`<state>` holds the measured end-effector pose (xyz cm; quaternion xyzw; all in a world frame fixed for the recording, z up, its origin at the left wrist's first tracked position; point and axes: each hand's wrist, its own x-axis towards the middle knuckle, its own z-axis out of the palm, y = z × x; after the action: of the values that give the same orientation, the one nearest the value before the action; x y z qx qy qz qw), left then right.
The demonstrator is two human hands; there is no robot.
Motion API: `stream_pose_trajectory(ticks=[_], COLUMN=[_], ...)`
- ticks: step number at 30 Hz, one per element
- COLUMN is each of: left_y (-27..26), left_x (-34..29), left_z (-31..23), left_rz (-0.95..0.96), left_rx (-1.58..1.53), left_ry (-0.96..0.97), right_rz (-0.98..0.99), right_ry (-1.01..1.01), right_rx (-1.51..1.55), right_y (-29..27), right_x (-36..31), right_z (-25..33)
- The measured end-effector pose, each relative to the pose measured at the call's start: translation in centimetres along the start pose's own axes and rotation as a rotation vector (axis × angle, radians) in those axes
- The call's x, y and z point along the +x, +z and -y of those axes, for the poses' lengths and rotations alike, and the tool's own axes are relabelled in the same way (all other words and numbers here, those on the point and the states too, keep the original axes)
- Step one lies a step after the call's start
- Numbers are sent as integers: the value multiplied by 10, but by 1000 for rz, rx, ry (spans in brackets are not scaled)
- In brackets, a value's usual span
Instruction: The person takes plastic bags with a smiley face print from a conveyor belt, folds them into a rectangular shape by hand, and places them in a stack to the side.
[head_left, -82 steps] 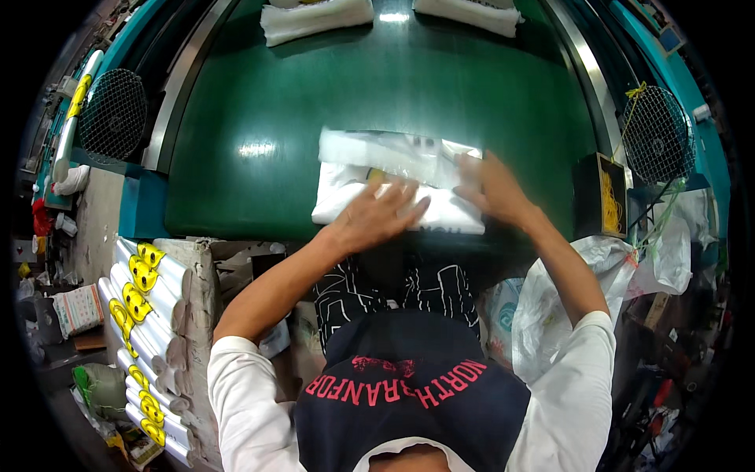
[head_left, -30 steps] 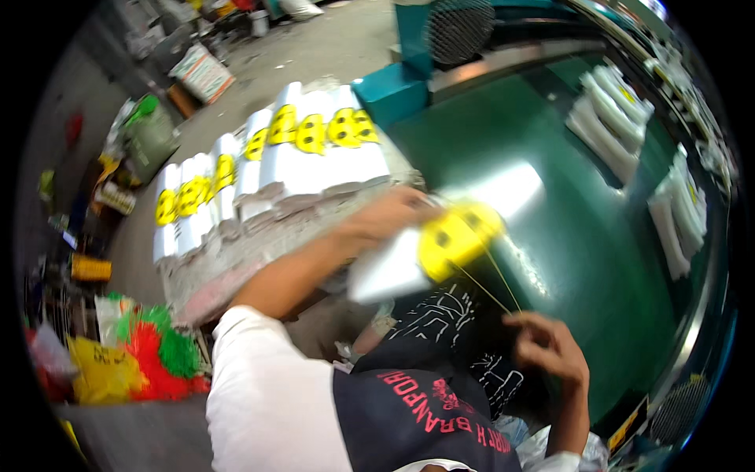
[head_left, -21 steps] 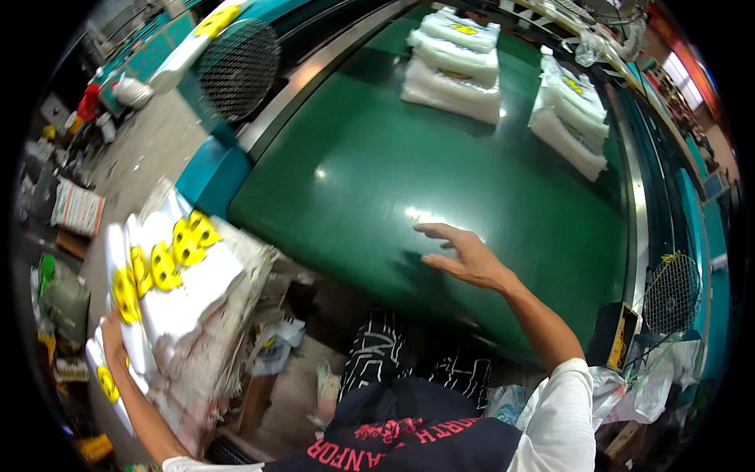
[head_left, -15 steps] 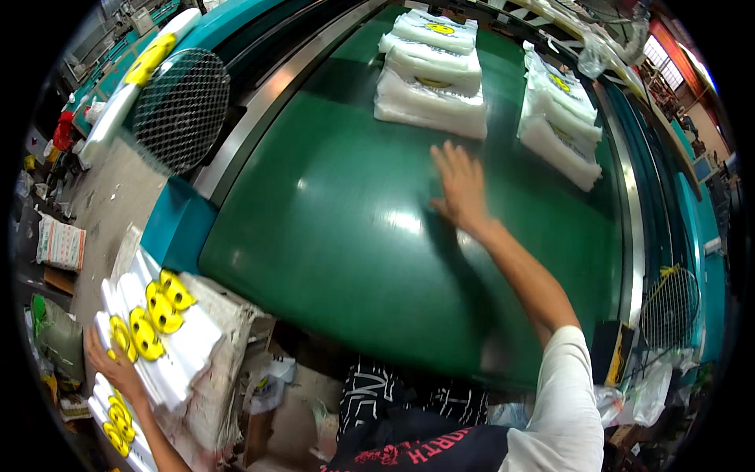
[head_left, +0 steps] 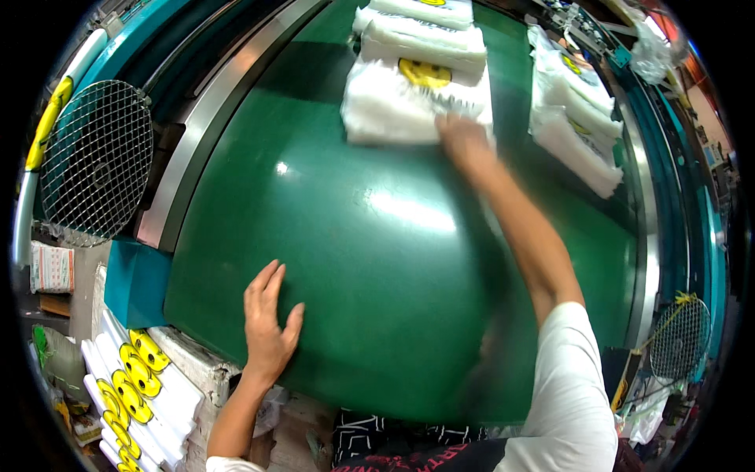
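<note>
Because the right hand (head_left: pixel 464 141) is blurred at the near right corner of the centre stack of white bags (head_left: pixel 417 101), its opening and any hold cannot be determined; a pull on the upper layers alone could, in judgement, slide the slick film and skew the stack. The left hand (head_left: pixel 271 330) is half open, empty and well apart, offering no opposing support. The stack rests on a smooth green belt (head_left: pixel 330 303) between metal rails (head_left: pixel 197 145), in a cluttered workshop with a wire-guarded fan (head_left: pixel 98 161) and printed white bundles (head_left: pixel 138 393) at left
</note>
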<state>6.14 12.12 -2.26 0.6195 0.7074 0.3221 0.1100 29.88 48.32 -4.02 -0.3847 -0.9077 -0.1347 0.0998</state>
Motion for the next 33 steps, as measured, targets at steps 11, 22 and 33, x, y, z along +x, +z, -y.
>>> stream_pose_trajectory(ticks=[11,22,33], left_y=[41,46,-78], left_x=[-134,-92,32], left_z=[-52,-94,-281], left_rz=[310,299,139], left_rx=[248,-23,-346], left_ry=[310,596,883], right_rz=[380,467,-540], right_ry=[-93,285,570], right_rx=[331,366,1953], right_y=[-182,-176,-159], right_x=[-374,-490,-500], right_z=[155,82,-50])
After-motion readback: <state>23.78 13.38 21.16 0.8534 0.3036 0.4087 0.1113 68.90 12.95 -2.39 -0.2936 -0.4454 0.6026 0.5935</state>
